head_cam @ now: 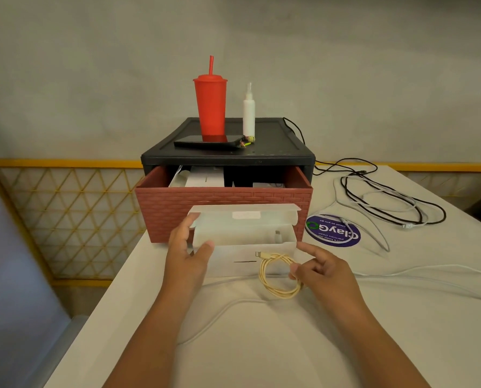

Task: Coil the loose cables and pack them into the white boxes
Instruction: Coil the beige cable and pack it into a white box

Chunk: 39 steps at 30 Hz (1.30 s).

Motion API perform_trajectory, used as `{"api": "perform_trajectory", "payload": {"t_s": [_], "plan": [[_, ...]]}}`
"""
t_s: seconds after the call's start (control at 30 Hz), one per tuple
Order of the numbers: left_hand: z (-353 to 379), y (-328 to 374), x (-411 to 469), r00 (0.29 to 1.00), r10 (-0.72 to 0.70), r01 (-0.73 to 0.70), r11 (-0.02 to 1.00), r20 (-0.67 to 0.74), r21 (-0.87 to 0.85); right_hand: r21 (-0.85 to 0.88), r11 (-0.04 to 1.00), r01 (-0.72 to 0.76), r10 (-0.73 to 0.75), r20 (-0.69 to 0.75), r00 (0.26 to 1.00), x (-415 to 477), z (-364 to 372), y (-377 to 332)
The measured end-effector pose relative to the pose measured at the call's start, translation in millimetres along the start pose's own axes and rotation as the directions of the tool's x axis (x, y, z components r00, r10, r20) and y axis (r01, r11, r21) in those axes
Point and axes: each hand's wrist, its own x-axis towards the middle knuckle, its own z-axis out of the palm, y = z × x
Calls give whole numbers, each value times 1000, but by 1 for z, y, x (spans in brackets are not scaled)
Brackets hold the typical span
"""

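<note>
L hand [187, 249] grips left end of open white box [233, 236]; R hand [324, 271] pinches coiled cable [262, 275] by its near rim, maybe touching.

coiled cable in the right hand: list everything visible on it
The coiled cable is cream-yellow and thin, wound in several loose round loops. One small plug end juts from its upper left. The right hand pinches its right side, holding it roughly upright before the open white box. Whether its lowest loop touches the table is unclear.
</note>
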Motion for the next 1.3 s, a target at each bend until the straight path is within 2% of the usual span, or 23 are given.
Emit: {"api": "perform_trajectory", "payload": {"t_s": [0.23, 0.37, 0.43, 0.5, 0.6, 0.67, 0.77, 0.87, 0.93, 1.0, 1.07, 1.13, 1.23, 1.3], "plan": [[7, 2, -7, 995, 45, -47, 999, 93, 20, -47, 978, 201, -203, -48, 978, -16, 2, -14], [19, -1, -15, 983, 108, -108, 994, 147, -4, -89, 927, 363, -372, -131, 919, -18, 7, -14], [24, -3, -19, 976, 130, -137, 990, 172, 29, -241, 833, 498, -543, -179, 821, -17, 12, -15], [26, -5, -21, 970, 151, -168, 983, 191, 77, -448, 652, 612, -732, -163, 661, -15, 19, -14], [24, -6, -20, 958, 210, -239, 961, 194, 139, -564, 382, 732, -905, -67, 421, -9, 27, -10], [23, -5, -20, 955, 231, -262, 951, 187, 163, -606, 282, 744, -939, -16, 343, -4, 30, -9], [23, -3, -20, 957, 219, -252, 953, 190, 170, -645, 202, 737, -954, 43, 298, 6, 33, -9], [22, -3, -20, 955, 220, -257, 950, 201, 178, -715, 145, 684, -932, 134, 337, 19, 35, -3], [20, -2, -19, 954, 221, -258, 949, 204, 182, -769, 135, 625, -891, 182, 416, 26, 37, 0], [19, -2, -19, 954, 209, -251, 949, 214, 191, -793, 171, 585, -842, 191, 505, 31, 38, 0], [18, -1, -18, 947, 221, -270, 939, 232, 211, -788, 244, 565, -784, 184, 593, 33, 39, 0], [18, -1, -18, 939, 236, -293, 929, 248, 226, -757, 362, 544, -707, 158, 690, 33, 38, -2], [18, 0, -18, 937, 234, -295, 927, 259, 232, -745, 516, 423, -521, 119, 845, 32, 37, -5], [19, 1, -18, 936, 234, -298, 924, 263, 240, -721, 597, 351, -420, 92, 903, 32, 35, -6]]}}
